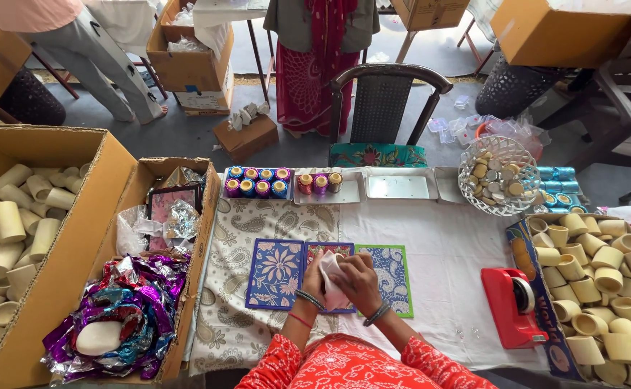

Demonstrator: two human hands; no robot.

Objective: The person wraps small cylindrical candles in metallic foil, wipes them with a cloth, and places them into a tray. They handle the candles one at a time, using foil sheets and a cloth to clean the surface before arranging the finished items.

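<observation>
My left hand point(314, 281) and my right hand point(357, 281) meet over the table's middle, both closed around a small white crumpled piece point(332, 277) that looks like paper or cloth. Bangles circle both wrists, above red patterned sleeves. Under the hands lie three patterned rectangular cards side by side: a blue floral one point(275, 273), a red-edged one point(324, 250) mostly hidden by the hands, and a green-edged one point(394, 274).
A red tape dispenser point(513, 306) sits at the right. Cardboard boxes of cream tubes stand far left point(13, 238) and right point(603, 281). A box point(199, 238) holds shiny purple foil wrappers. Trays of colourful rolls point(258, 183), a white wire basket point(499, 176) and a chair point(384, 108) lie beyond.
</observation>
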